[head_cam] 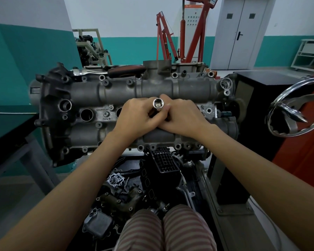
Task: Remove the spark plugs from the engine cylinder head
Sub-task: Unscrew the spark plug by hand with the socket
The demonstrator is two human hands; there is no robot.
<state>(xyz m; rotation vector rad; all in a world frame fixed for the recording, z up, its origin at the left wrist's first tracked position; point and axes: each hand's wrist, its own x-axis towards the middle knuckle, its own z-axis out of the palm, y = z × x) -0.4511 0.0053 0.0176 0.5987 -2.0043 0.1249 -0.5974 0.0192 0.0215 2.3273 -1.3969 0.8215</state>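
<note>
Both hands meet over the middle of the cylinder head (116, 95), which sits on a stand with its cover facing up toward the camera. The left hand (134, 115) curls its grip around a chrome socket (157, 105), pinching it just below the open end; the socket stands upright, its hollow mouth pointing at the camera. The right hand (182, 117) comes in from the other side with its fingers curled against the same socket, thumb near its rim, so both grips close on it together. What lies under the socket is hidden by the hands (no spark plug can be made out).

Left of the hands, one plug well (86, 115) shows fully as a dark round hole in the central row, and a second well (119, 112) is half covered by the left hand. On the far edge of the head lies a ratchet (105, 71), chrome head to the left and dark handle with a red stripe to the right.

To the right stands a black cabinet (257, 98), with a shiny chrome wheel (297, 107) beside it. Below the head, loose engine parts (134, 187) lie in a dark heap. A dark table (9, 124) runs along the left. Behind, a red engine hoist (188, 33) stands by grey double doors (239, 31).
</note>
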